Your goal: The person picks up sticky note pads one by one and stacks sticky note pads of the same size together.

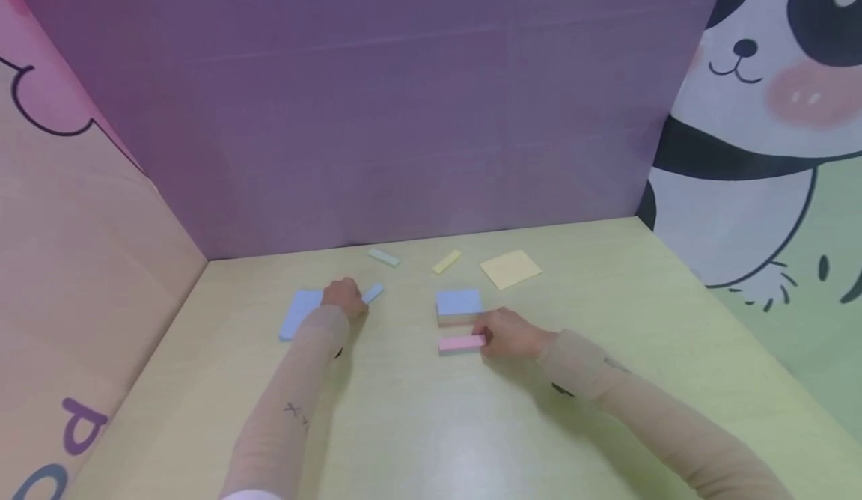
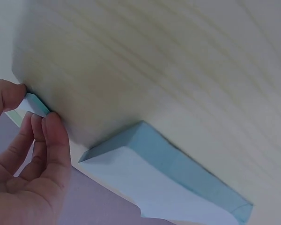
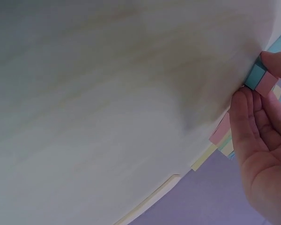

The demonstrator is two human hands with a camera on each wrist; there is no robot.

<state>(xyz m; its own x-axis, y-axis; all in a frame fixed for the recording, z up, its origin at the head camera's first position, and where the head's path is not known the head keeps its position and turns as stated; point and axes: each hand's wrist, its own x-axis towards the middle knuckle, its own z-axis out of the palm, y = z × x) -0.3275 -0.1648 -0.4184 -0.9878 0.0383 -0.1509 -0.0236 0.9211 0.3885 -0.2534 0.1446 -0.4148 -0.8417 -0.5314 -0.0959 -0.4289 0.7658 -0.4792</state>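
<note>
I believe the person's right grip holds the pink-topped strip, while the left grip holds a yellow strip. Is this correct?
Not quite: the left grip holds a blue strip, as the head view shows. The right grip does hold the pink-topped strip.

Pale table (image 1: 411, 418) with pastel pads (image 1: 459, 303), strips (image 1: 447, 263)
</note>
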